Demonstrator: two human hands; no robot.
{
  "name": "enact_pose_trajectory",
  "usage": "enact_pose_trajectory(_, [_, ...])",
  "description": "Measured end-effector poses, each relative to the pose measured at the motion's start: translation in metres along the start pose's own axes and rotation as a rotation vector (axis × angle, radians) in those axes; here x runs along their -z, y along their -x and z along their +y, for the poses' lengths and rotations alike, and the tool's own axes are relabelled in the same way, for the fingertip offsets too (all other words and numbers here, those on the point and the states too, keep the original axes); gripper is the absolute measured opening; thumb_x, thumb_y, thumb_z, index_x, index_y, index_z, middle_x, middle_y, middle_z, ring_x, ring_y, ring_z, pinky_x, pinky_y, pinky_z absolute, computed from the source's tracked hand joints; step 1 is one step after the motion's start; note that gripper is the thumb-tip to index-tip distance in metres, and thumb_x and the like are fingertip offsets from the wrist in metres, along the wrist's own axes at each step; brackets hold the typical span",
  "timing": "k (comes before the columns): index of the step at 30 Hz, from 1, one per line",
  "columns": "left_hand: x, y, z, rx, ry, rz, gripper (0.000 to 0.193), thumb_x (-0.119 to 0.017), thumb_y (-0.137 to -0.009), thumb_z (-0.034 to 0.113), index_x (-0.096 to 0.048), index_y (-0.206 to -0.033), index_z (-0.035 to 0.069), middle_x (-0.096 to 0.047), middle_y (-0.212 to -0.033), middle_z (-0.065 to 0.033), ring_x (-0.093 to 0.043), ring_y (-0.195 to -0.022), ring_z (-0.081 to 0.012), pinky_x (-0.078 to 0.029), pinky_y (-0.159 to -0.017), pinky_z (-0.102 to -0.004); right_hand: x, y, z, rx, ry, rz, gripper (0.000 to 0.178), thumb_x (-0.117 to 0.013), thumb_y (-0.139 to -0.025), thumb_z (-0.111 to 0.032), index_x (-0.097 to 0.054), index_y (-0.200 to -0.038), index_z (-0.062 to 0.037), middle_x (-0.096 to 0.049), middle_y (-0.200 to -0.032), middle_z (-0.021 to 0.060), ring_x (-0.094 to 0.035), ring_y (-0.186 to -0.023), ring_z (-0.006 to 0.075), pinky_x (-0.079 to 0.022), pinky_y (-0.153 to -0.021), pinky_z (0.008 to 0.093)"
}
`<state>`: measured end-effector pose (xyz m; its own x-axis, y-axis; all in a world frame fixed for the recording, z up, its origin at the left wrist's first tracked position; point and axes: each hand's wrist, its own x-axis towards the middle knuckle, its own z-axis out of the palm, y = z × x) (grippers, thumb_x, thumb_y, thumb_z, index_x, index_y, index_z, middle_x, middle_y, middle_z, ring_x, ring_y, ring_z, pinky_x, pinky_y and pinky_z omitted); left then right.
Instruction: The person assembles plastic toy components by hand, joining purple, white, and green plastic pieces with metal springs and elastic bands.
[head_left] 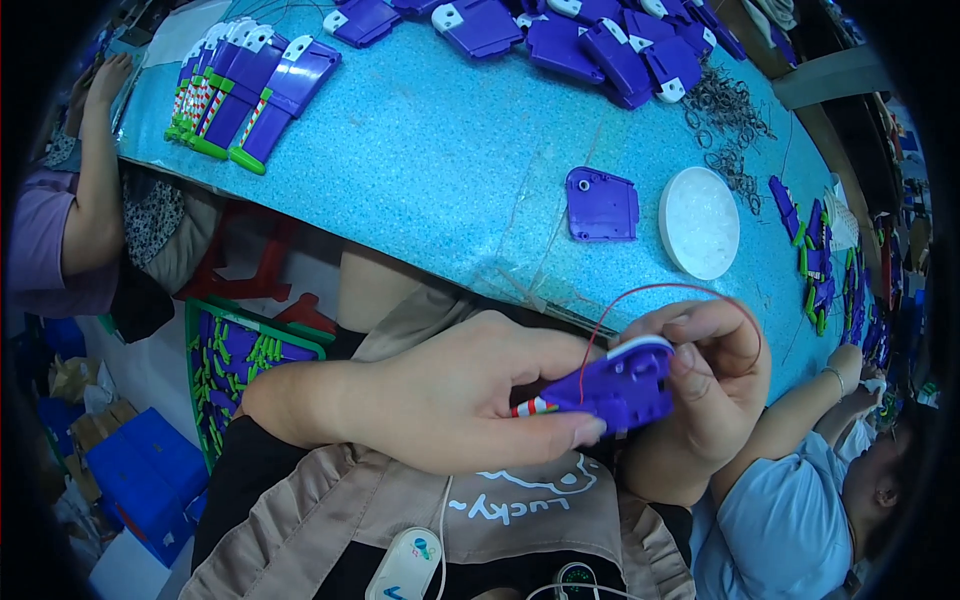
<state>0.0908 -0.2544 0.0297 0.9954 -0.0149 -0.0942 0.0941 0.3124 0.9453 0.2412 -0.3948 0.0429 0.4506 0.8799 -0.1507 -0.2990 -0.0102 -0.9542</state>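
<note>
A purple plastic casing (630, 393) with a white edge and a red-and-white striped strip is held above my lap, just off the table's near edge. My left hand (450, 390) grips its left end, thumb along the lower side. On the right, my right hand (715, 375) closes thumb and fingers at the casing's white-edged corner. A thin red wire (650, 287) rises from the casing and arcs over to the right fingers; whether they pinch it is unclear. Beyond the hands, a single purple shell (602, 205) lies on the table beside a round white dish (698, 225).
Purple shells (600, 50) are heaped at the far side, next to dark wire loops (735, 110). A row of purple-and-green pieces (265, 100) lies far left. A green crate (265, 325) of parts stands lower left. Other people sit left and right.
</note>
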Motion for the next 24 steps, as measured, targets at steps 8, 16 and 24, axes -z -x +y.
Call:
enact_pose_trajectory(8, [-0.003,0.009,-0.004,-0.060,0.177,0.137,0.018,-0.053,-0.086,0.014,-0.054,-0.099,0.000,-0.056,-0.073,-0.0014,-0.050,-0.066,-0.0054,-0.040,-0.057,-0.0237,0.002,-0.034,-0.014,0.619,0.962,0.310,0.024,-0.065,-0.068,-0.005,-0.062,-0.091,-0.0037,-0.058,-0.107,0.0177,-0.053,-0.103,0.0293,-0.039,-0.088,0.0368])
enact_pose_trajectory(16, [-0.001,-0.002,-0.012,-0.180,-0.350,0.203,0.019,-0.055,-0.080,0.010,-0.050,-0.095,-0.001,-0.056,-0.074,-0.0161,-0.055,-0.065,-0.0366,-0.043,-0.058,-0.0386,-0.022,-0.020,0.006,0.514,0.950,-0.066,0.027,-0.073,-0.061,-0.004,-0.053,-0.080,-0.0045,-0.055,-0.104,0.0190,-0.053,-0.103,0.0303,-0.041,-0.087,0.0422])
enact_pose_trajectory(24, [-0.002,-0.001,-0.011,-0.142,-0.224,0.291,0.021,-0.058,-0.082,0.009,-0.054,-0.101,-0.002,-0.061,-0.078,-0.0097,-0.058,-0.062,-0.0168,-0.044,-0.054,-0.0276,0.005,-0.045,-0.005,0.440,0.283,0.018,0.042,-0.067,-0.074,-0.011,-0.047,-0.109,0.0002,-0.050,-0.098,0.0071,-0.050,-0.081,0.0136,-0.040,-0.072,0.0234])
